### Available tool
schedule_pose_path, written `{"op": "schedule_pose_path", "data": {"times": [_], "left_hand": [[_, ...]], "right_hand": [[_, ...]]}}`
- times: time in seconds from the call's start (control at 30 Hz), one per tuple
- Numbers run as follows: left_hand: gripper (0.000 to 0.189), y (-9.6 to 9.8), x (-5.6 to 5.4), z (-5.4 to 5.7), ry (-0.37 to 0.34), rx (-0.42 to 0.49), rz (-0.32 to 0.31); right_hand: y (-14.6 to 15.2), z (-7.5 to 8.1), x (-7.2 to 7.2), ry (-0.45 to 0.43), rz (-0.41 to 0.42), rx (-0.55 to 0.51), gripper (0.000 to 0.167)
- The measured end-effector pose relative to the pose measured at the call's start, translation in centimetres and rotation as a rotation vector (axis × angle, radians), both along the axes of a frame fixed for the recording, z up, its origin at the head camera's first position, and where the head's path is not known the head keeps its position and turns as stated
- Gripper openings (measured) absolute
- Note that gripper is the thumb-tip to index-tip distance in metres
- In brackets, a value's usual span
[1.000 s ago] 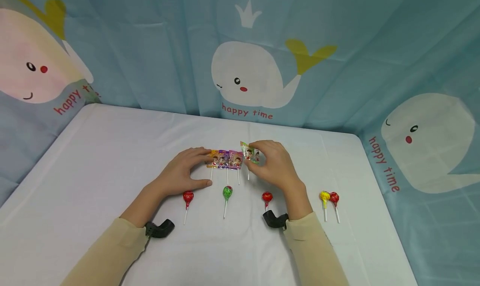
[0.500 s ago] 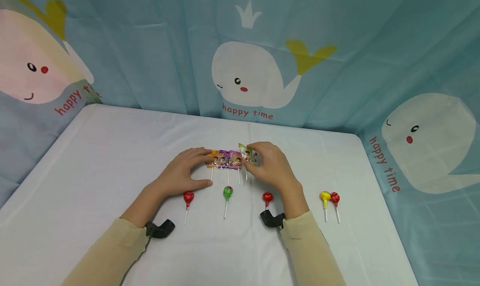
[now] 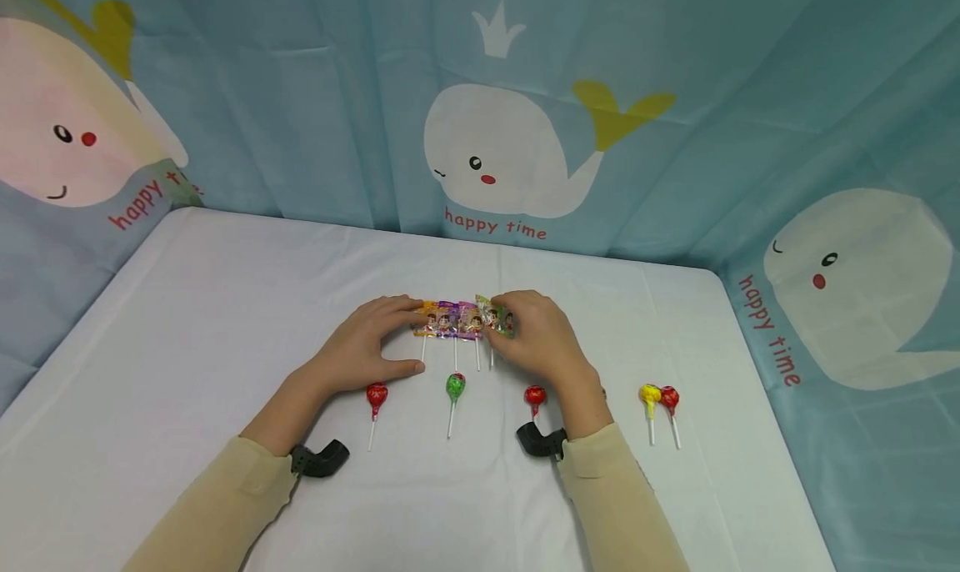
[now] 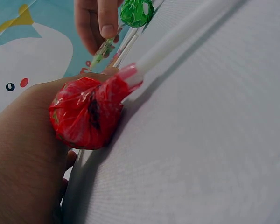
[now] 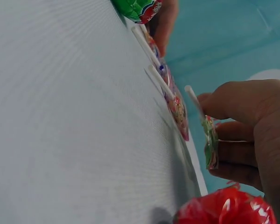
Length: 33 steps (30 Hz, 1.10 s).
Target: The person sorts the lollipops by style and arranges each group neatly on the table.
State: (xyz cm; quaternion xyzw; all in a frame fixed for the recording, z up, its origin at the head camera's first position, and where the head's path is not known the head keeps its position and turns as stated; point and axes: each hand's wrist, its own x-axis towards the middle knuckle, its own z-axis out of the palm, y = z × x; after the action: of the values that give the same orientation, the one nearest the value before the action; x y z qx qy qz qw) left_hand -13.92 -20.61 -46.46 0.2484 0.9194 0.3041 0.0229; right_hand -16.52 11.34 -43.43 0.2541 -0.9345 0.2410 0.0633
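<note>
Three flat-wrapped lollipops lie side by side on the white table: an orange one (image 3: pixel 428 318), a purple one (image 3: pixel 447 319) and a pink one (image 3: pixel 470 320). At the row's left end my left hand (image 3: pixel 365 343) rests on the table, its fingertips touching the orange wrapper and its thumb near the stick. My right hand (image 3: pixel 542 337) pinches a green flat-wrapped lollipop (image 3: pixel 492 313) between thumb and fingers at the right end of the row. In the right wrist view this green lollipop (image 5: pixel 211 142) is held slightly above the table, its stick (image 5: pixel 194 100) pointing toward the wearer.
Nearer the wearer lie a red ball lollipop (image 3: pixel 377 395) by the left wrist, a green one (image 3: pixel 455 384) in the middle and another red one (image 3: pixel 535 396) by the right wrist. A yellow (image 3: pixel 650 394) and a red lollipop (image 3: pixel 670 399) lie together at right. A whale-print curtain (image 3: pixel 360 138) hangs behind.
My right hand has moved slightly left and toward the wearer with the green flat lollipop, bringing it up against the pink one in the head view. The left hand has stayed in place.
</note>
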Motion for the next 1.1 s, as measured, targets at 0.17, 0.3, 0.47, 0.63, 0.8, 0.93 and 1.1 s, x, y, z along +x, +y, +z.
{"op": "schedule_pose_path", "data": {"times": [0.17, 0.3, 0.47, 0.63, 0.8, 0.93, 1.1], "left_hand": [[0.071, -0.1, 0.0, 0.0, 0.004, -0.001, 0.000], [0.071, -0.2, 0.0, -0.2, 0.006, -0.002, -0.003], [0.070, -0.2, 0.0, -0.2, 0.009, 0.004, -0.005], [0.071, -0.2, -0.1, -0.3, 0.007, 0.010, -0.008], [0.071, -0.3, -0.1, -0.4, 0.011, 0.016, -0.010], [0.072, -0.2, -0.2, -0.3, 0.011, 0.010, -0.013], [0.071, -0.2, -0.1, -0.3, 0.011, 0.003, -0.014]], "right_hand": [[0.0, -0.4, 0.1, -0.007, 0.003, 0.024, 0.044], [-0.1, -0.6, 0.2, -0.004, 0.010, 0.044, 0.043], [-0.1, -0.9, 0.2, 0.025, 0.026, 0.070, 0.041], [0.0, -1.1, 0.2, 0.030, 0.029, 0.082, 0.042], [0.1, -1.1, 0.2, 0.010, 0.013, 0.111, 0.044], [0.2, -0.9, 0.1, -0.002, 0.005, 0.110, 0.045], [0.2, -0.7, 0.3, -0.012, 0.017, 0.090, 0.045]]}}
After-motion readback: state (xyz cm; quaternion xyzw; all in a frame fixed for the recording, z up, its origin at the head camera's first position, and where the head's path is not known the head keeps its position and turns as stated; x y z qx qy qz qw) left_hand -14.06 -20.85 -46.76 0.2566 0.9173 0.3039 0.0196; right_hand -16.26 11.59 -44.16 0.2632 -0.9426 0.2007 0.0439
